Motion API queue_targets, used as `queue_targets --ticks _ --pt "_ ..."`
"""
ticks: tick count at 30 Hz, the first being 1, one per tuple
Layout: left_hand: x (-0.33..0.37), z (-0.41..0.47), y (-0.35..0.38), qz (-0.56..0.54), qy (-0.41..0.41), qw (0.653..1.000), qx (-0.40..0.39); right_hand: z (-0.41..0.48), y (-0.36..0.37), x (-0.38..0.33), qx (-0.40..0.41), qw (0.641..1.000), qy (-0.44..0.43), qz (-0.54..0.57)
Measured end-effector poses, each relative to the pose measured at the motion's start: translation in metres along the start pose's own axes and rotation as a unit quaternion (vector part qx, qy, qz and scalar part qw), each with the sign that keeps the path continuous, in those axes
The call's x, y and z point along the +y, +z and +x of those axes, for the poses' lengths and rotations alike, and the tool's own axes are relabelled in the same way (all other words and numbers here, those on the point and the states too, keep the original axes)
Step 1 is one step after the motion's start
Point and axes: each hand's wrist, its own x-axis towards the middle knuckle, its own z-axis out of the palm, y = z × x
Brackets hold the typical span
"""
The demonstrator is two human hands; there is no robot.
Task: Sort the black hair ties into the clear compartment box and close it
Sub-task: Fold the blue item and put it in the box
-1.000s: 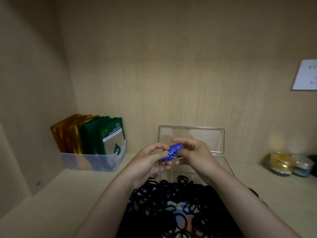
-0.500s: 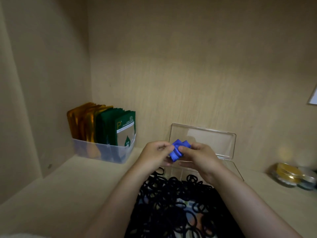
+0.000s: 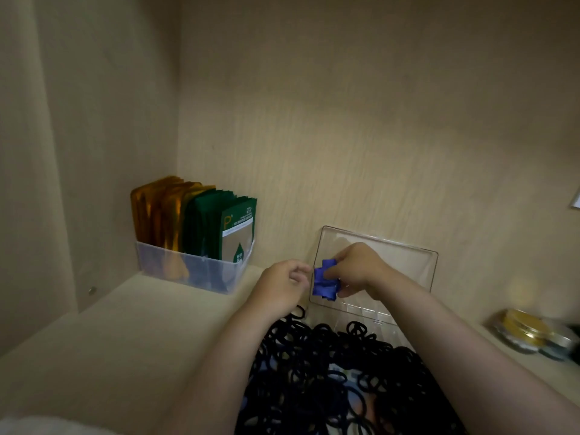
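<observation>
Both hands, the left hand and right hand, pinch a folded blue packet above the open clear compartment box; best set it aside before gathering the near black hair ties.

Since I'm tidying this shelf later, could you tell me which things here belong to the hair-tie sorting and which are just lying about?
Part of the job:
- black hair ties, heaped in front
- clear compartment box, lid standing open

Lying about:
- bin of gold and green packets, back left
- gold-lidded jars, right
- blue folded item, pinched in the right hand, left hand beside it; its role is unclear
</observation>
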Motion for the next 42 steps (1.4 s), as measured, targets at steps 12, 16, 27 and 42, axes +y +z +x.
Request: queue_targets --ticks 12,16,27,42 --pt "-0.007 -0.004 0.004 0.02 -0.007 0.999 -0.029 0.014 0.031 -0.007 0.083 0.986 0.003 -0.145" --pt "-0.006 -0.006 0.005 0.014 -0.01 0.999 -0.033 0.013 0.037 -0.005 0.114 0.983 -0.016 -0.143" --pt "-0.003 -0.009 0.005 0.032 -0.013 0.999 -0.031 -0.007 0.012 0.004 -0.001 0.998 -0.016 -0.064" --pt "-0.004 -0.01 0.005 0.025 0.017 0.999 -0.024 -0.008 0.016 0.019 0.038 0.966 -0.137 -0.215"
